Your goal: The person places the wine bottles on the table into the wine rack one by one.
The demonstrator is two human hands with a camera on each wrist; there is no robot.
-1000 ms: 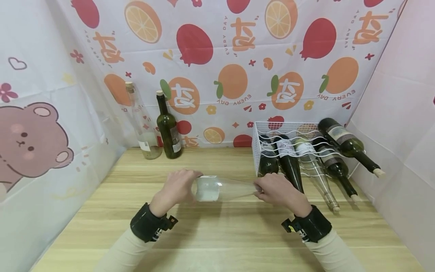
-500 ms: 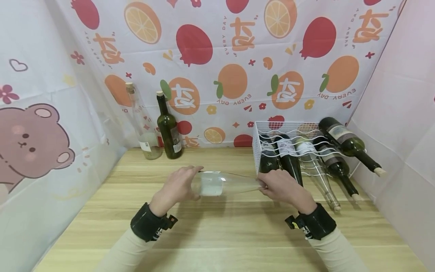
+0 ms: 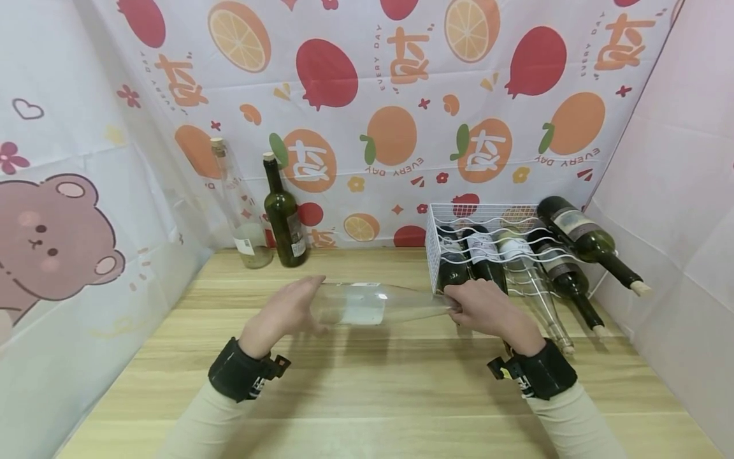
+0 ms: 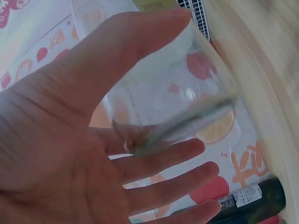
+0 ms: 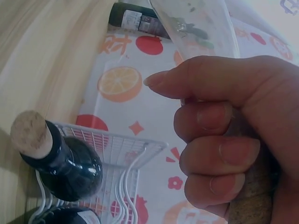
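A clear glass bottle (image 3: 395, 306) lies sideways above the table between the two hands. My right hand (image 3: 484, 310) grips its neck; in the right wrist view the curled fingers (image 5: 212, 154) wrap it, and the cork (image 5: 252, 205) sticks out below them. At the bottle's base is my left hand (image 3: 287, 313). The left wrist view has its thumb along the glass (image 4: 163, 84) and the other fingers (image 4: 173, 186) spread out fairly straight past the base. A pale label shows on the upper side of the bottle.
A white wire rack (image 3: 434, 255) at the right back holds several corked bottles, one dark green bottle (image 3: 585, 233) lying on top at its right end. At the left back stand a clear corked bottle (image 3: 243, 223) and a green corked bottle (image 3: 283, 220). Printed cloth (image 3: 390, 185) encloses the wooden table (image 3: 367, 395).
The clear bottle and right hand have shifted right and slightly farther from me. The left hand has drawn back left toward the bottle's end, uncovering more of the base.
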